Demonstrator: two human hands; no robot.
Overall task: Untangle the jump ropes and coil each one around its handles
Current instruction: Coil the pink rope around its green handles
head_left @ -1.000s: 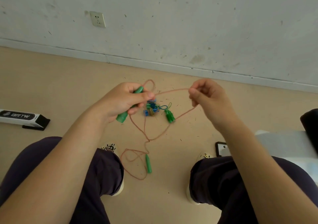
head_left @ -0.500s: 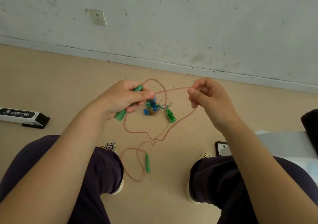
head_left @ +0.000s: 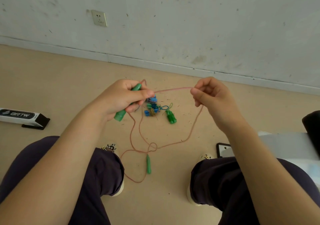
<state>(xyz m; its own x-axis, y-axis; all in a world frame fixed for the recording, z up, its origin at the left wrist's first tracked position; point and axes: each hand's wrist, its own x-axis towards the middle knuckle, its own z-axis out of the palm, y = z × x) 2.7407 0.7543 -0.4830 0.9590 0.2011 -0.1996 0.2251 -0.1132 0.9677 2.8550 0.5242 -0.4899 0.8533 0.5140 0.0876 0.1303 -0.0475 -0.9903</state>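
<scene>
One small loop (head_left: 152, 147) is crossing the pink rope (head_left: 192, 131) near the floor handle (head_left: 148, 164), and while our left hand (head_left: 121, 100) is gripping the other green handle (head_left: 129, 102) and our right hand (head_left: 211, 96) is pinching the strand, pulling is risking a tight knot.

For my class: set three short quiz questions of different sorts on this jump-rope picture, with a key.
1. True or false: the left hand grips a green handle.
2. What does the right hand pinch? A) the pink rope B) the wall socket C) the black and white box
3. Fill in: the second green handle lies on the ____ between the person's feet.

Key: 1 true; 2 A; 3 floor.
</scene>
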